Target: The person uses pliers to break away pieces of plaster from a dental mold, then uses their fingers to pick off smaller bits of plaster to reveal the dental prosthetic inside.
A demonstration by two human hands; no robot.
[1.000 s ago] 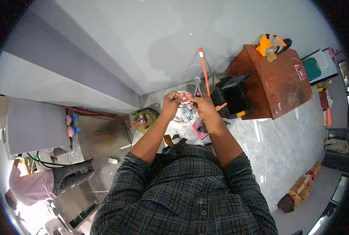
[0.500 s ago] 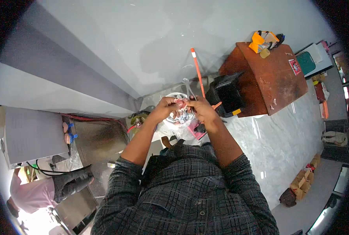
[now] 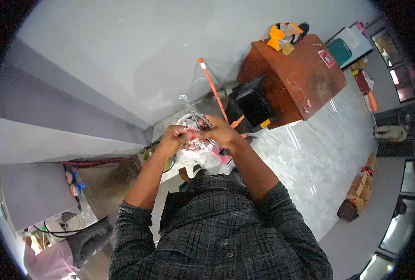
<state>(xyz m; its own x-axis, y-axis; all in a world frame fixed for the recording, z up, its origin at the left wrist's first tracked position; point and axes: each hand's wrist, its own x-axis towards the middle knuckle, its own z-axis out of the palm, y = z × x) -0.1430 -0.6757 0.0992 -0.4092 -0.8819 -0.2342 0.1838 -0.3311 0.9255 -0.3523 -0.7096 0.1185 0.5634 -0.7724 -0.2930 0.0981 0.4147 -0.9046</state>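
Note:
My left hand (image 3: 171, 140) is closed, its fingertips pinching a small pinkish-red piece (image 3: 192, 134). My right hand (image 3: 222, 133) meets it from the other side, thumb and fingers on the same piece. A long grey metal-looking tool (image 3: 191, 106) with two slim arms sticks out from my right hand toward the wall; its exact kind is unclear. Beneath both hands is a round white container holding several white and grey crumpled bits (image 3: 199, 147). My hands partly hide it. A flat pink object (image 3: 221, 155) with something dark on it lies beside my right wrist.
An orange-red pole (image 3: 212, 86) leans by the wall. Right of it stand a black bin (image 3: 252, 105) and a brown desk (image 3: 305, 74) bearing a yellow-and-clear bag (image 3: 284, 35). A grey cabinet (image 3: 37, 193) is at left; a person in pink (image 3: 53, 259) is lower left.
The view has turned, so the wall, desk and bin sit further left. The grey tool now tilts to the left from my right hand. Both hands stay together on the pinkish piece.

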